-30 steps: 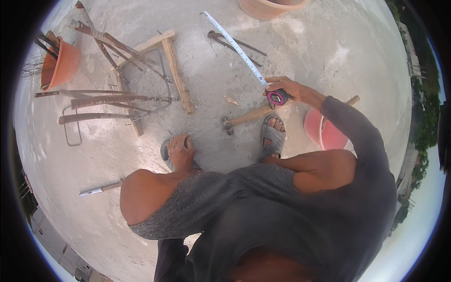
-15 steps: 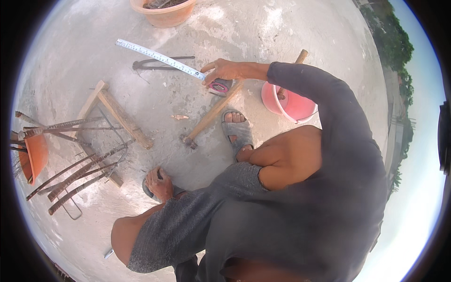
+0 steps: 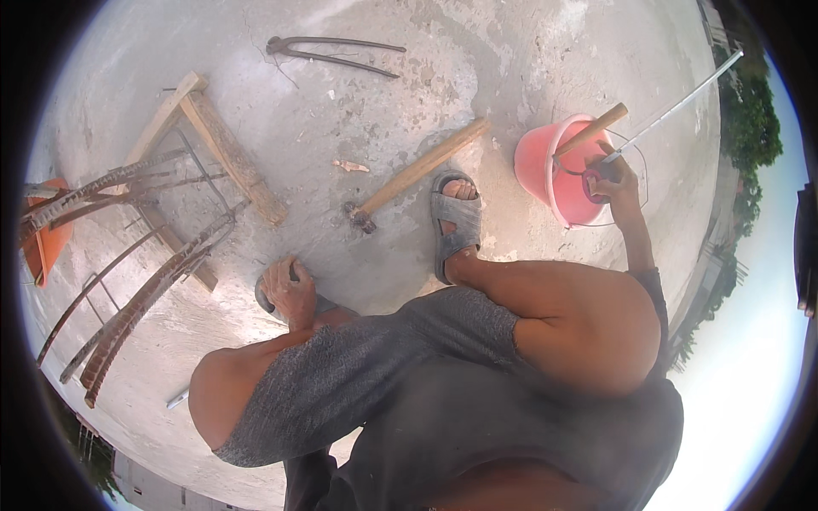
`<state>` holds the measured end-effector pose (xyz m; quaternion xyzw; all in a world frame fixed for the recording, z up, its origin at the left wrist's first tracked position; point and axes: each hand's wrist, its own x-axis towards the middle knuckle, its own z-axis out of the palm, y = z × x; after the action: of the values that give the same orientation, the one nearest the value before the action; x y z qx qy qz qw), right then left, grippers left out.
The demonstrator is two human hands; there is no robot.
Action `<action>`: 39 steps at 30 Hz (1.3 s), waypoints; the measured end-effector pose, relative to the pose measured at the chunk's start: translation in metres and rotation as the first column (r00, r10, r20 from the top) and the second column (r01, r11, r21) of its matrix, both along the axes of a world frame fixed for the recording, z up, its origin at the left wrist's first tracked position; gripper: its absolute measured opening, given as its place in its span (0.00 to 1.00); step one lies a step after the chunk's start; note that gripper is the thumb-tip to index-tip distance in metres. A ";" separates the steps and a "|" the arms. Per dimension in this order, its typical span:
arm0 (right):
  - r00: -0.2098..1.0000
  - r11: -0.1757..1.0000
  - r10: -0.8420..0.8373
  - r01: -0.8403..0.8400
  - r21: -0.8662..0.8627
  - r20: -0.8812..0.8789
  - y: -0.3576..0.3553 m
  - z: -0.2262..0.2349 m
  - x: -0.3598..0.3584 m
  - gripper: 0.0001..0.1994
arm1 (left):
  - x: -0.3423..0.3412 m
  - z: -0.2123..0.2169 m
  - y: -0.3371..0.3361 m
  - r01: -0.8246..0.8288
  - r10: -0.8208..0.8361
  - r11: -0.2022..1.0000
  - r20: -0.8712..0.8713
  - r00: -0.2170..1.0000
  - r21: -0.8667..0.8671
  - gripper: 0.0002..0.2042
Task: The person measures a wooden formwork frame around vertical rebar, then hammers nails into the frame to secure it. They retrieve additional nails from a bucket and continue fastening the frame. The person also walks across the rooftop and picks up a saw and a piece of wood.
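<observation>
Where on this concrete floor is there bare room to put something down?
Bare concrete lies open between the pincers, the hammer and the pink bucket. The left side is crowded: rusty bent rods lie across a wooden frame. The right hand holds a tape measure at the bucket; the left hand rests near the foot.

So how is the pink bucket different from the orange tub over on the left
The pink bucket stands by the right hand, which holds a tape measure over it, and a wooden handle sticks out of it. The orange tub sits far off at the left edge, mostly hidden behind the rusty bars. The left hand rests on the ground, touching neither. Both stand on the concrete.
</observation>
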<state>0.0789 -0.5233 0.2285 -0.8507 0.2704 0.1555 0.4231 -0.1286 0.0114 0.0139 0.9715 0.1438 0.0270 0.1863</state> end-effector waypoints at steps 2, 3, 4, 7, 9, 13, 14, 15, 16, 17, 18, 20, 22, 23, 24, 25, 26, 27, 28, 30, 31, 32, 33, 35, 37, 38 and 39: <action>0.998 0.999 -0.020 0.018 -0.031 -0.057 -0.018 -0.031 -0.017 0.38 | 0.005 0.000 0.000 0.010 -0.010 0.999 0.008 1.000 -0.032 0.06; 0.992 0.996 -0.068 0.060 -0.070 -0.109 -0.024 -0.044 -0.023 0.37 | 0.007 0.000 0.000 0.000 0.000 0.999 -0.017 1.000 -0.032 0.06; 0.992 0.996 -0.050 0.041 -0.078 -0.113 -0.030 -0.054 -0.027 0.36 | 0.008 0.002 -0.001 0.003 -0.004 0.999 -0.024 1.000 -0.034 0.06; 0.971 0.972 -0.224 0.229 0.047 -0.084 -0.035 -0.059 -0.035 0.28 | 0.005 0.006 -0.002 -0.058 0.054 0.997 -0.076 0.996 -0.051 0.06; 0.969 0.974 -0.226 0.223 -0.039 -0.095 -0.032 -0.037 -0.037 0.33 | 0.002 0.005 0.001 -0.047 0.044 0.998 -0.090 0.995 -0.035 0.06; 0.876 0.871 0.429 -0.466 -0.157 -0.222 -0.024 0.049 -0.043 0.33 | 0.008 0.002 0.027 -0.071 0.009 0.948 -0.197 0.980 -0.311 0.08; 0.919 0.940 0.339 -0.339 0.033 -0.204 -0.022 0.074 -0.051 0.30 | 0.012 0.010 0.035 -0.164 0.025 0.857 -0.279 0.960 -0.488 0.09; 0.872 0.906 0.418 -0.422 0.042 -0.255 -0.021 0.100 -0.058 0.28 | 0.018 0.024 0.043 -0.282 0.019 0.733 -0.396 0.918 -0.619 0.10; 0.835 0.897 0.441 -0.425 0.125 -0.328 -0.024 0.129 -0.064 0.26 | 0.026 0.043 0.053 -0.472 0.024 0.615 -0.583 0.812 -0.632 0.11; 0.718 0.810 0.572 -0.572 0.132 -0.396 -0.029 0.157 -0.067 0.25 | 0.029 0.074 0.053 -0.389 0.075 0.690 -0.474 0.878 -0.610 0.11; 0.744 0.914 0.405 -0.348 0.209 -0.532 -0.033 0.184 -0.073 0.25 | 0.036 0.111 0.052 -0.374 0.141 0.768 -0.432 0.891 -0.520 0.11; 0.662 0.923 0.382 -0.301 0.238 -0.645 -0.048 0.244 -0.078 0.24 | 0.040 0.210 0.039 -0.457 0.268 0.789 -0.438 0.858 -0.411 0.12; 0.646 0.953 0.303 -0.223 0.206 -0.701 -0.066 0.309 -0.077 0.25 | 0.039 0.319 0.015 -0.602 0.384 0.675 -0.494 0.780 -0.426 0.12; 0.668 0.965 0.262 -0.162 0.207 -0.697 -0.077 0.341 -0.072 0.24 | 0.040 0.370 0.001 -0.659 0.422 0.632 -0.533 0.734 -0.408 0.12; 0.685 0.967 0.247 -0.124 0.224 -0.685 -0.089 0.372 -0.066 0.24 | 0.037 0.417 -0.015 -0.705 0.462 0.579 -0.546 0.698 -0.411 0.11; 0.690 0.974 0.217 -0.111 0.196 -0.691 -0.103 0.403 -0.058 0.24 | 0.033 0.459 -0.031 -0.758 0.512 0.496 -0.562 0.650 -0.425 0.11; 0.721 0.975 0.197 -0.074 0.208 -0.664 -0.118 0.431 -0.047 0.24 | 0.031 0.493 -0.047 -0.741 0.513 0.517 -0.538 0.669 -0.428 0.11; 0.749 0.978 0.170 -0.050 0.202 -0.640 -0.136 0.457 -0.035 0.24 | 0.028 0.521 -0.069 -0.760 0.538 0.472 -0.537 0.649 -0.446 0.11; 0.795 0.973 0.163 -0.030 0.230 -0.584 -0.150 0.474 -0.024 0.24 | 0.027 0.543 -0.088 -0.775 0.519 0.459 -0.577 0.631 -0.434 0.11; 0.841 0.987 0.061 0.027 0.156 -0.537 -0.179 0.501 0.003 0.23 | 0.036 0.571 -0.126 -0.818 0.533 0.383 -0.621 0.575 -0.428 0.12; 0.867 0.986 -0.001 0.084 0.145 -0.497 -0.190 0.505 0.019 0.22 | 0.043 0.581 -0.139 -0.755 0.478 0.461 -0.585 0.655 -0.467 0.13; 0.875 0.992 -0.054 0.102 0.075 -0.481 -0.204 0.514 0.030 0.22 | 0.054 0.587 -0.158 -0.763 0.453 0.471 -0.621 0.640 -0.442 0.11; 0.886 0.962 -0.109 0.209 0.177 -0.452 -0.211 0.515 0.046 0.22 | 0.067 0.592 -0.164 -0.097 -0.005 0.977 -0.473 0.881 -0.191 0.08; 0.867 0.886 -0.199 0.358 0.294 -0.456 -0.227 0.523 0.082 0.21 | 0.106 0.595 -0.179 0.053 -0.133 0.986 -0.548 0.826 -0.159 0.07; 0.925 0.936 -0.083 0.200 0.289 -0.370 -0.218 0.523 0.124 0.21 | 0.156 0.596 -0.170 0.265 -0.313 0.950 -0.470 0.825 -0.167 0.08; 0.944 0.949 -0.053 0.148 0.277 -0.325 -0.209 0.524 0.145 0.20 | 0.188 0.594 -0.158 0.314 -0.329 0.942 -0.520 0.788 -0.120 0.08; 0.952 0.964 0.022 0.061 0.259 -0.307 -0.199 0.528 0.170 0.20 | 0.216 0.594 -0.150 0.057 -0.171 0.960 -0.412 0.895 -0.275 0.08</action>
<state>0.2494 -0.7220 0.7567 -0.7489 0.3181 0.3164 0.4877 0.0878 -0.1382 0.6077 0.9279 0.1260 -0.2183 0.2748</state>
